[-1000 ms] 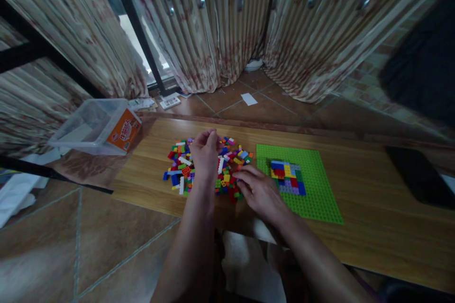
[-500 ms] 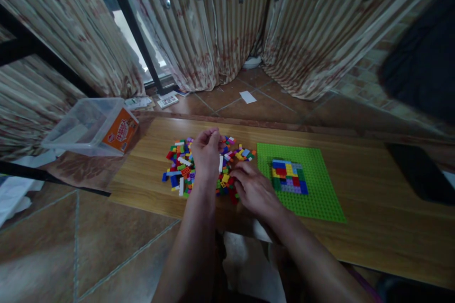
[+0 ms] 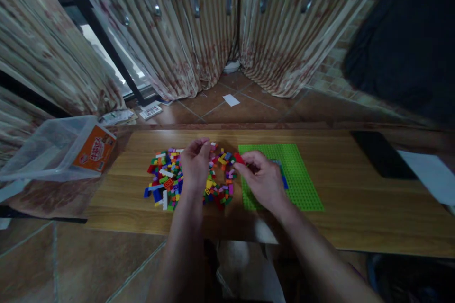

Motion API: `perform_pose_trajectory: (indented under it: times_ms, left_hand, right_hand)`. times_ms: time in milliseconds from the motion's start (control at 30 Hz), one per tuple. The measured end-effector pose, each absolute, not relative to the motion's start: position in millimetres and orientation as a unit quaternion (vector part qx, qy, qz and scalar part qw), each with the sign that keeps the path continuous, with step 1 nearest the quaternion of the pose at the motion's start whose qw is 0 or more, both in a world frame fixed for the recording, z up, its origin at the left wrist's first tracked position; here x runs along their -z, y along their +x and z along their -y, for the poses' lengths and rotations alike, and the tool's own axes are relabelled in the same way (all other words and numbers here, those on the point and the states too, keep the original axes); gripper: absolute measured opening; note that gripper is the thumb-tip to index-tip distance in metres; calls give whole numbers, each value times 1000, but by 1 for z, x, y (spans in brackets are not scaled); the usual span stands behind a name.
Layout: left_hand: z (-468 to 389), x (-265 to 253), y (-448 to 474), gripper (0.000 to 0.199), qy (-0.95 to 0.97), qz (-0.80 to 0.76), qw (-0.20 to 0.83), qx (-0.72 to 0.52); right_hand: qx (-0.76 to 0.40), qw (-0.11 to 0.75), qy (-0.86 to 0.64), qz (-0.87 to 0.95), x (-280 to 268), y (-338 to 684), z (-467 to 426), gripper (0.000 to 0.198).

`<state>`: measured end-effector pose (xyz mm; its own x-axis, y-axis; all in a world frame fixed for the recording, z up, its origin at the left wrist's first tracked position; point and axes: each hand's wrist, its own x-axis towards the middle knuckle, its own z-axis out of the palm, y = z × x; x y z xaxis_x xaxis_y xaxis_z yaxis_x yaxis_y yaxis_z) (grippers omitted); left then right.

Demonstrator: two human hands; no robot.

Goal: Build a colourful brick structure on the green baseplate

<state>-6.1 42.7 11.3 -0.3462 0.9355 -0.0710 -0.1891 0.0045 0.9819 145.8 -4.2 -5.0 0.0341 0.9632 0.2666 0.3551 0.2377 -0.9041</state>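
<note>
A red building brick (image 3: 238, 157) is pinched between the thumb and fingers of my right hand (image 3: 265, 177), beside the left edge of the green baseplate (image 3: 305, 184). That hand covers most of the multicoloured brick build on the plate; only a blue and grey edge (image 3: 284, 182) shows. My left hand (image 3: 195, 163) hovers over the pile of loose bricks (image 3: 170, 170), thumb and fingers drawn together. Whatever those fingertips hold, if anything, cannot be made out. The pile holds many colours, with white, blue, orange and yellow pieces scattered close together.
All this lies on a long wooden board (image 3: 117, 189). A black flat object (image 3: 384, 154) and a white sheet (image 3: 430, 175) lie to the right. Left of the board stands a clear plastic bin (image 3: 50, 147) with an orange label. Striped curtains (image 3: 199, 33) hang behind.
My right hand has lifted from the pile and moved to the baseplate with a red brick in it. My left hand stays over the pile. The view has turned right.
</note>
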Motion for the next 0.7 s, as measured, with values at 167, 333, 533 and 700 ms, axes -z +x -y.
perform_pose_trajectory:
  times_ms: [167, 333, 533, 700]
  left_hand:
    - [-43, 1, 10, 17, 435, -551, 449, -554]
    - [-37, 12, 26, 15, 541, -531, 440, -481]
    - [-28, 18, 47, 15, 654, -524, 382, -390]
    - [-25, 19, 60, 17, 691, -553, 330, -330]
  right_hand:
    - [-258, 494, -630, 541, 13, 204, -9, 19]
    - [-204, 399, -694, 563, 16, 242, -7, 17]
    - [-146, 333, -732, 576, 21, 250, -1, 13]
    - [-140, 302, -739, 586, 23, 244, 1, 12]
